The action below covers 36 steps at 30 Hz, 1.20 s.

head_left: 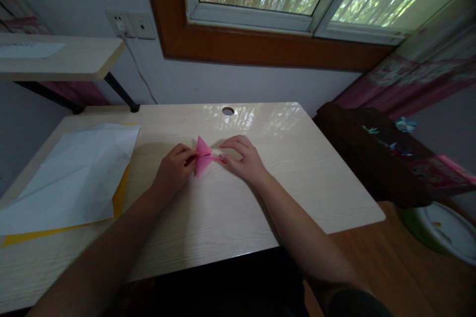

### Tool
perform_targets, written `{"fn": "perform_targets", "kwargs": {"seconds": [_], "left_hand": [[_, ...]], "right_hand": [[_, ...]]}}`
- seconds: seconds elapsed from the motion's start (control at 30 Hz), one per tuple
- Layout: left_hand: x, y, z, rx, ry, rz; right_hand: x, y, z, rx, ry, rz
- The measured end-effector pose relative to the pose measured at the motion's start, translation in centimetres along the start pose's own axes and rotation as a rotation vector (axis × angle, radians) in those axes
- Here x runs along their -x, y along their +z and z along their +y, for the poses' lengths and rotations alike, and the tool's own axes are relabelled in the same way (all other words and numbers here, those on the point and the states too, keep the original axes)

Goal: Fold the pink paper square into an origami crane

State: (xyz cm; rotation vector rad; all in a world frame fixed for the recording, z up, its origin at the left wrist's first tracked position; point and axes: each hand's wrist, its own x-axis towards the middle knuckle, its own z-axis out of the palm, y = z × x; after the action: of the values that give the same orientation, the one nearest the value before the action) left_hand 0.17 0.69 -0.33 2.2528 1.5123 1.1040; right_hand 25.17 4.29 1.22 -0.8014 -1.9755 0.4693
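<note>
A small piece of folded pink paper, an origami shape with two pointed flaps and a narrow strip at the right, is held just above or on the desk. My left hand is closed in a pinch on its left end, and the fingertips hide that part. At the right, my right hand curves round the narrow strip. Its thumb touches or nearly touches the strip's tip, while the other fingers arch above with a gap between.
White creased paper lies over a yellow sheet on the desk. A raised shelf stands at the back left. Near the back edge is a round cable hole. Dark furniture with small folded items stands right, beyond the desk.
</note>
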Motion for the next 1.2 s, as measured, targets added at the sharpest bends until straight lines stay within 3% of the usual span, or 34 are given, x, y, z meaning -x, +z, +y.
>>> {"fn": "perform_targets", "kwargs": {"seconds": [0.13, 0.3, 0.57, 0.77, 1.03, 1.2], "left_hand": [[0.1, -0.1, 0.3, -0.046, 0.057, -0.044], [0.0, -0.2, 0.8, 0.001, 0.079, -0.119], [-0.1, -0.3, 0.7, 0.132, -0.114, -0.143], [-0.2, -0.3, 0.2, 0.319, -0.299, -0.115], [-0.2, 0.5, -0.5, 0.560, -0.378, -0.066], [-0.2, 0.6, -1.0, 0.547, -0.393, 0.001]], "right_hand": [[0.1, 0.6, -0.4, 0.206, -0.149, -0.183], [0.1, 0.5, -0.2, 0.342, -0.151, -0.284], [0.3, 0.6, 0.5, 0.286, -0.119, -0.415], [0.4, 0.8, 0.9, 0.218, -0.064, -0.433], [0.3, 0.7, 0.6, -0.012, 0.042, -0.384], [0.6, 0.8, 0.4, -0.087, 0.038, -0.392]]}}
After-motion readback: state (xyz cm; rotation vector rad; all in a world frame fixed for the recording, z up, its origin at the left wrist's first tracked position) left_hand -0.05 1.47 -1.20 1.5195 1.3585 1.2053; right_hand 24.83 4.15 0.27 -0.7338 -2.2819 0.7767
